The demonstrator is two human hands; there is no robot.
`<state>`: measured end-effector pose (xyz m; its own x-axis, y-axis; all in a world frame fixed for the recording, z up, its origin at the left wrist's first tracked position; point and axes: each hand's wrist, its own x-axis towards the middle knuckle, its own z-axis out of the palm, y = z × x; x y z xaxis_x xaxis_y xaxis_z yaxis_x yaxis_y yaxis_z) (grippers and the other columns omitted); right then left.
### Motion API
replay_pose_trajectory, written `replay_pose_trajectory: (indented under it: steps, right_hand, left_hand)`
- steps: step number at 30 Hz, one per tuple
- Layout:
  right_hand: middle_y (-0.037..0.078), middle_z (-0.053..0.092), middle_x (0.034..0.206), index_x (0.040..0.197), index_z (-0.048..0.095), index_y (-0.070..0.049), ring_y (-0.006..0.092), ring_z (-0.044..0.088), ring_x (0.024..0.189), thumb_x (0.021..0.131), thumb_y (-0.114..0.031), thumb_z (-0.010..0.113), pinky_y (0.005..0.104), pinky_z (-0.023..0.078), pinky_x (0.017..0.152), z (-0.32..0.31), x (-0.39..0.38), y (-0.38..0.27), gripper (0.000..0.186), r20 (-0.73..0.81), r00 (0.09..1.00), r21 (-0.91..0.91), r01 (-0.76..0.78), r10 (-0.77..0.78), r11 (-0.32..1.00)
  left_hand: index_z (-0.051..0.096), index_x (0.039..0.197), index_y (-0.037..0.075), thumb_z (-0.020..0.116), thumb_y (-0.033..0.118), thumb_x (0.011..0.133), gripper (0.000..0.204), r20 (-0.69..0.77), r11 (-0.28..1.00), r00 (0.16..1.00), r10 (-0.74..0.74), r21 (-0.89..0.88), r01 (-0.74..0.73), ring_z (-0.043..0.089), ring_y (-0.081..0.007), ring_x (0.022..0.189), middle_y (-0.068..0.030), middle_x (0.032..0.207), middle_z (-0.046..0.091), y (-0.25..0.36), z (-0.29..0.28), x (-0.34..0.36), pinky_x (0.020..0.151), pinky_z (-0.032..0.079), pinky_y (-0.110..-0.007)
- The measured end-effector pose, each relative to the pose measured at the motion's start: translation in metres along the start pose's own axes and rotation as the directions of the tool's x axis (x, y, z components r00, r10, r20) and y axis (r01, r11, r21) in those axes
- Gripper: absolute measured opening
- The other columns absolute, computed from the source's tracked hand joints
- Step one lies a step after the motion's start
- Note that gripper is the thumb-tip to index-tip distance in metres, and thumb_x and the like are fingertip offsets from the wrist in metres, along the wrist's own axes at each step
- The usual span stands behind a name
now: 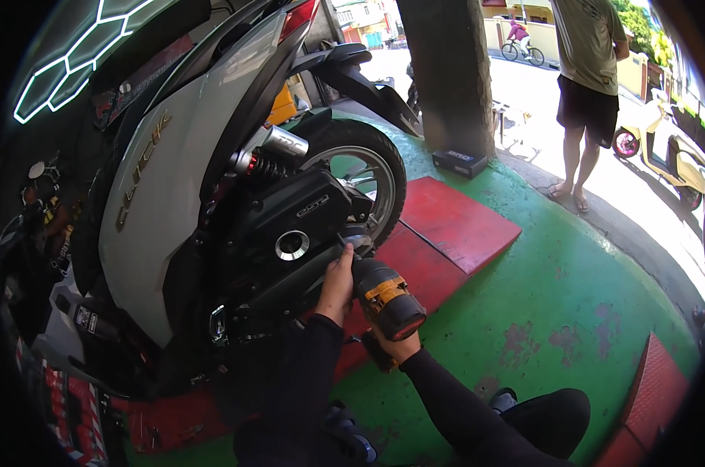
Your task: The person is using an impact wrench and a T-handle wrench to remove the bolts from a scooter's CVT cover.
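Power driver (388, 299), black-bodied and stout, with a yellow-orange band.

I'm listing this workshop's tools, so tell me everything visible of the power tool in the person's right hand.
The power tool has a rounded dark body, a yellow band and a reddish edge at its rear; it looks plastic or rubber. It tilts, rear toward the viewer, nose toward the black engine cover. The right hand grips its handle; the left hand is by its nose, contact unclear.
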<state>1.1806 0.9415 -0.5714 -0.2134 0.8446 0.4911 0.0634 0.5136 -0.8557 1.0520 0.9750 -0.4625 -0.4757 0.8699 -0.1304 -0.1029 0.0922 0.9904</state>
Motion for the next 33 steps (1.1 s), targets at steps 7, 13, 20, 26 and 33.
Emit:
replay_pose_trajectory:
  steps: [7, 13, 20, 26, 33]
  right_hand:
    - [0.012, 0.067, 0.113, 0.119, 0.061, -0.001, 0.0243, 0.066, 0.101, 0.084, -0.017, 0.071, 0.0329, 0.053, 0.084, -0.008, -0.001, 0.005, 0.04, 0.047, 0.996, 0.098, -0.077, 0.073, 0.992]
    - [0.012, 0.066, 0.115, 0.122, 0.06, 0.0, 0.0254, 0.065, 0.104, 0.084, -0.016, 0.072, 0.0341, 0.053, 0.087, -0.013, -0.013, 0.018, 0.043, 0.059, 0.985, 0.249, -0.172, 0.163, 0.953]
    - [0.012, 0.066, 0.117, 0.121, 0.06, -0.001, 0.0253, 0.065, 0.104, 0.082, -0.014, 0.072, 0.035, 0.052, 0.088, -0.021, -0.021, -0.014, 0.043, 0.031, 0.976, -0.047, 0.218, -0.217, 0.975]
    - [0.012, 0.065, 0.119, 0.12, 0.061, -0.002, 0.0271, 0.064, 0.107, 0.079, -0.013, 0.071, 0.0342, 0.051, 0.088, 0.003, -0.038, -0.027, 0.044, 0.152, 0.948, 0.039, 0.278, -0.281, 0.96]
    - [0.007, 0.072, 0.097, 0.104, 0.068, 0.0, 0.0239, 0.07, 0.089, 0.074, -0.009, 0.074, 0.0298, 0.053, 0.079, 0.036, -0.04, -0.038, 0.032, 0.281, 0.953, 0.288, 0.031, -0.115, 0.957]
  left_hand:
    - [0.063, 0.096, -0.001, 0.052, 0.043, 0.098, 0.046, 0.004, 0.999, 0.999, 0.035, -0.012, -0.035, 0.059, -0.012, 0.068, -0.0058, 0.083, 0.063, -0.001, 0.001, -0.008, 0.059, 0.047, -0.025]
    - [0.063, 0.101, -0.002, 0.05, 0.039, 0.099, 0.043, 0.04, 0.999, 0.998, 0.045, -0.015, -0.044, 0.059, -0.0125, 0.073, -0.0067, 0.088, 0.065, -0.002, 0.007, -0.022, 0.066, 0.048, -0.024]
    - [0.064, 0.103, -0.002, 0.049, 0.034, 0.1, 0.038, 0.057, 0.99, 0.99, 0.131, -0.054, -0.127, 0.06, -0.0135, 0.08, -0.0078, 0.092, 0.066, -0.012, -0.014, -0.04, 0.075, 0.048, -0.025]
    - [0.064, 0.103, -0.002, 0.049, 0.031, 0.1, 0.036, -0.01, 0.99, 0.991, 0.137, -0.044, -0.137, 0.061, -0.0146, 0.083, -0.0083, 0.093, 0.066, -0.012, -0.06, -0.066, 0.077, 0.048, -0.026]
    - [0.064, 0.103, -0.002, 0.048, 0.032, 0.1, 0.037, -0.015, 0.992, 0.996, 0.09, -0.092, -0.091, 0.062, -0.0152, 0.081, -0.0091, 0.093, 0.066, -0.017, -0.11, -0.062, 0.075, 0.05, -0.026]
